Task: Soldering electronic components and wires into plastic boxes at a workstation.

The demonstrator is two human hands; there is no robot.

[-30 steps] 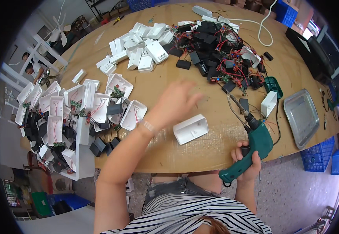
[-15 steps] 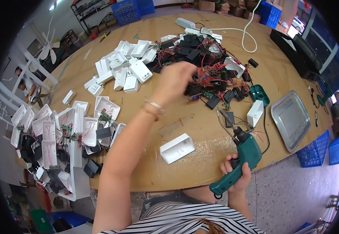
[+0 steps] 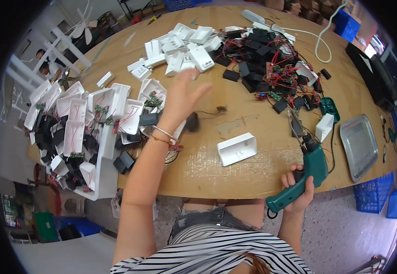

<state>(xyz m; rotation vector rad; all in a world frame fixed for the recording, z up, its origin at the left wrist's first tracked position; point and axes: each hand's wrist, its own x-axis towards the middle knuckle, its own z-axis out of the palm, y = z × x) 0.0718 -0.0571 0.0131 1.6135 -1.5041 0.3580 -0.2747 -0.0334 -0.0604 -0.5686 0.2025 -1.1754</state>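
My left hand [image 3: 182,101] hovers over the middle of the table, fingers spread and smeared by motion, with nothing visible in its grip. Just right of its wrist is a blurred black block [image 3: 192,122] with a wire running to a small part. In my right hand [image 3: 299,187], at the front edge, is a green soldering gun [image 3: 316,166], its tip pointing away from me. Between the hands an open white plastic case [image 3: 237,150] lies on the cardboard. Ahead is a heap of black blocks [image 3: 253,45] with red wires and small circuit boards.
White case shells [image 3: 175,48] are piled at the back. At the left, wired cases and black blocks fill a white bin [image 3: 108,153] and spill beside it. A metal tray [image 3: 359,148], green box [image 3: 329,109] and upright white case [image 3: 325,127] are at the right.
My left hand has left the black heap and swung left, its fingers opening. A black block with a wire now shows beside it. The view has shifted; the soldering gun stays in my right hand.
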